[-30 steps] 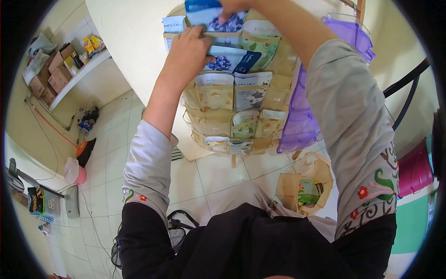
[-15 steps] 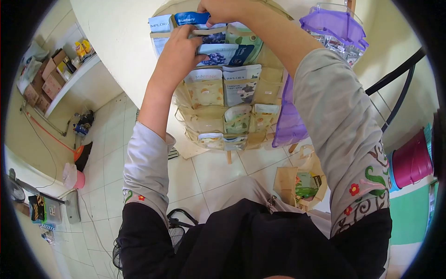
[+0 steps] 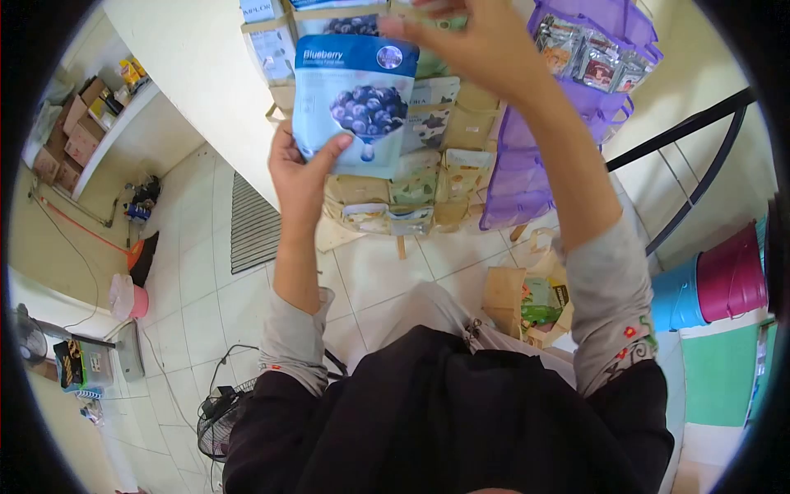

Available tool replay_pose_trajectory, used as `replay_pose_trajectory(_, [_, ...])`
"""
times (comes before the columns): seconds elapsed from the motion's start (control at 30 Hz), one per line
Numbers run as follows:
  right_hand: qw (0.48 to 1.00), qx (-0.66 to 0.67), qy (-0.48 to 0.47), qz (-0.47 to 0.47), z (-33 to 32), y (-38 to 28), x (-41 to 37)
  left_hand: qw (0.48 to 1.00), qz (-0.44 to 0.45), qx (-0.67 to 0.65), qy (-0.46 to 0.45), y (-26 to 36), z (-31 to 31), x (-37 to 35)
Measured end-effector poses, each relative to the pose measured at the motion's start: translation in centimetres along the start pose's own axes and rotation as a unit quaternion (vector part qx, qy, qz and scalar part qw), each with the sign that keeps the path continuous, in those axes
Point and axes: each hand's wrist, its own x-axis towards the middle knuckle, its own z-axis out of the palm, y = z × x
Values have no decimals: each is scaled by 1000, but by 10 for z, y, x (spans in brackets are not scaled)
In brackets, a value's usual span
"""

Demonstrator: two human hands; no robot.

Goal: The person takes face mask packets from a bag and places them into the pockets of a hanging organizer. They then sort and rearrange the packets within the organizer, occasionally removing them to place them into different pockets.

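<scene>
A blue Blueberry packet is upright in my left hand, its thumb across the packet's lower front and the fingers behind. Behind it hangs a beige pocket organizer with several packets in its pockets, among them a grey and white one. My right hand is raised at the organizer's top, blurred, with fingers spread and nothing visible in them. Another blue packet shows in the top pocket at the frame's upper edge.
Right of the beige organizer hangs a purple one with sachets. A paper bag stands on the tiled floor. Blue and magenta buckets are at the right, a fan at lower left.
My left hand has drawn the blueberry packet out and down, toward me. My right hand has come off the top pocket and moved right, its fingers now spread.
</scene>
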Motion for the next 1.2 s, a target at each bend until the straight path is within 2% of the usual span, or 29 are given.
replay_pose_trajectory(0.03, [998, -10, -30, 47, 4, 8, -28, 998, -11, -54, 18, -9, 5, -14])
replay_pose_trajectory(0.07, [982, 112, -86, 123, 13, 23, -55, 997, -43, -65, 7, -18, 8, -28])
replay_pose_trajectory(0.1, [942, 232, -141, 196, 23, 37, -82, 996, -50, -80, 1, -25, 15, -40])
replay_pose_trajectory(0.17, [872, 369, -147, 287, 38, 45, -129, 983, -153, -82, -63, -42, 20, -64])
replay_pose_trajectory(0.27, [903, 209, -199, 317, 50, 68, -178, 981, -127, -30, -143, -62, 20, -74])
replay_pose_trajectory(0.33, [907, 62, -261, 323, 46, 61, -187, 980, -38, 130, -143, -35, 21, -69])
replay_pose_trajectory(0.37, [920, 54, -261, 288, 50, 63, -192, 967, 7, 209, -144, -21, 21, -65])
replay_pose_trajectory(0.4, [931, 46, -259, 254, 55, 65, -198, 924, 81, 298, -227, -15, 19, -60])
replay_pose_trajectory(0.43, [941, 38, -256, 220, 60, 66, -204, 896, 37, 337, -287, -17, 18, -59])
replay_pose_trajectory(0.5, [941, 84, -209, 253, 70, 66, -208, 820, -48, 408, -399, -21, 19, -56])
replay_pose_trajectory(0.53, [939, 106, -185, 269, 71, 67, -210, 800, -34, 444, -402, -18, 13, -45])
replay_pose_trajectory(0.57, [952, 94, -154, 246, 68, 69, -210, 780, -17, 479, -403, -12, 1, -29])
replay_pose_trajectory(0.63, [973, 70, -93, 201, 59, 72, -210, 807, 21, 504, -307, -1, -15, -4])
replay_pose_trajectory(0.7, [963, 76, -97, 238, 52, 79, -217, 827, 57, 491, -269, 3, -30, 23])
replay_pose_trajectory(0.77, [958, 74, -101, 258, 48, 83, -224, 828, 70, 489, -265, 1, -32, 41])
replay_pose_trajectory(0.87, [958, 59, -110, 260, 42, 85, -237, 800, 115, 512, -291, -22, -33, 51])
replay_pose_trajectory(0.97, [957, 49, -121, 260, 33, 92, -250, 763, 62, 567, -303, -42, -40, 51])
replay_pose_trajectory(1.2, [946, 19, -137, 292, 6, 98, -269, 710, 73, 610, -345, -58, -37, 48])
